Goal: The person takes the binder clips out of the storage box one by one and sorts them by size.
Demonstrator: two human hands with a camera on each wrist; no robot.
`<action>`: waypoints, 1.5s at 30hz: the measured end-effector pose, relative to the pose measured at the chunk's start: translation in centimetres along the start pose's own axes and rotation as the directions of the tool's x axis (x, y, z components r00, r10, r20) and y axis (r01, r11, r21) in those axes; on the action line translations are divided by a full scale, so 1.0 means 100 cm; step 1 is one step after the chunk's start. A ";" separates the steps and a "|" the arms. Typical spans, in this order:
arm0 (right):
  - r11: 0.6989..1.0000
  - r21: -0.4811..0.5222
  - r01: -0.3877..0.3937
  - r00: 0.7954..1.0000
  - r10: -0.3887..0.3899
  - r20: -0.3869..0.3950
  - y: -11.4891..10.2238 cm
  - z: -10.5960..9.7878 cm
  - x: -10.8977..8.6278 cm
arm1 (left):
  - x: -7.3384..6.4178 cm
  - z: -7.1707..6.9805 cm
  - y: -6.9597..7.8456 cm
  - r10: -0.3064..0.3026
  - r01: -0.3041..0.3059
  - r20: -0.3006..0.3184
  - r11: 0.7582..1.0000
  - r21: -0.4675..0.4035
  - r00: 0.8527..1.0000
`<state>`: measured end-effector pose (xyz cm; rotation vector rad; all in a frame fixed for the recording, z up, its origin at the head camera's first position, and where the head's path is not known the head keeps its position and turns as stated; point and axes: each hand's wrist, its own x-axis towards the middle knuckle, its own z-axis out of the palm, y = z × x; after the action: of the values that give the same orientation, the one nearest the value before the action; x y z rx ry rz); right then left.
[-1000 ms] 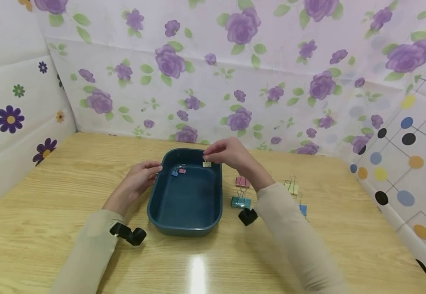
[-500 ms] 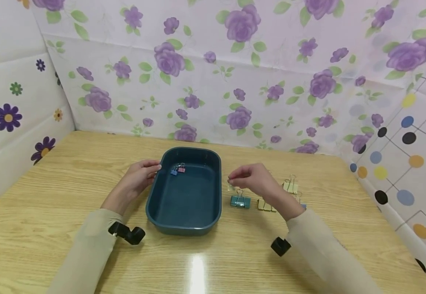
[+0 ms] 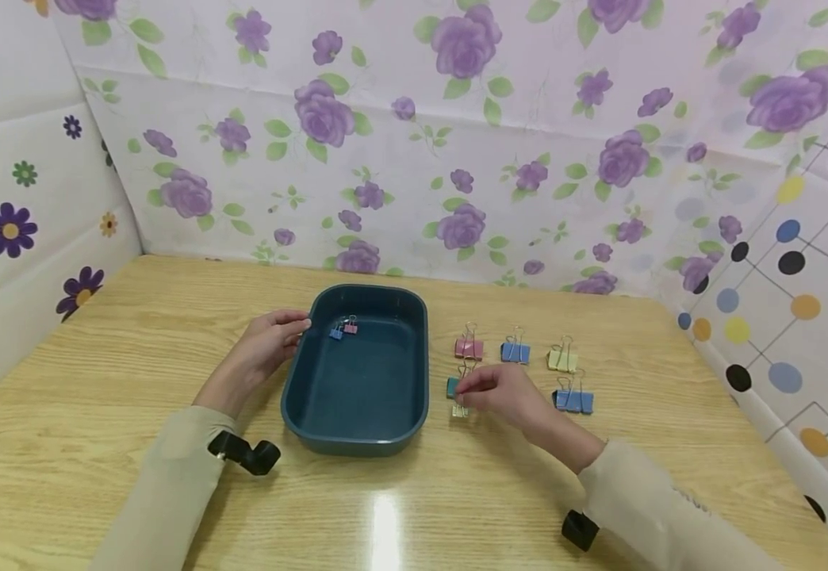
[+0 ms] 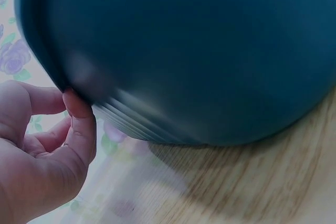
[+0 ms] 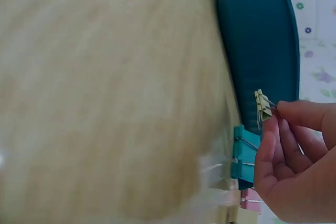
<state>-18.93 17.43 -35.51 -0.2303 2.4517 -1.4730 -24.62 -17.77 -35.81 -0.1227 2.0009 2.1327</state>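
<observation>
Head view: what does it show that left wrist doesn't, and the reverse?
Head only: right hand pinching a small yellow clip; small blue clip and small pink clip in the tray; larger clips on the table.
Left wrist only: parallel ridges on the tray's wall.
Both: left hand gripping the tray's edge, table, floral backdrop.

Floral backdrop (image 3: pixel 400 151) behind wooden table (image 3: pixel 500 500)
</observation>
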 end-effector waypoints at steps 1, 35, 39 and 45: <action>1.000 0.003 -0.001 1.000 0.001 0.000 0.001 0.001 -0.002 | 0.000 0.000 0.000 -0.001 0.001 -0.001 1.000 0.000 1.000; 0.998 -0.059 -0.011 0.998 0.014 0.056 0.019 -0.006 -0.011 | -0.002 0.001 0.002 0.004 -0.004 0.005 1.000 0.009 1.000; 0.999 -0.052 -0.017 0.999 0.019 0.036 0.012 -0.012 -0.010 | -0.002 0.002 0.002 0.002 -0.002 0.007 1.000 0.006 1.000; 1.000 -0.019 0.012 1.000 -0.011 0.015 -0.010 -0.024 -0.008 | -0.002 0.000 0.001 0.001 -0.001 0.009 1.000 0.020 1.000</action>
<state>-18.94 19.18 -33.48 -0.2590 2.4574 -1.4481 -24.43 -17.76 -35.69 -0.1091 2.0164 2.1098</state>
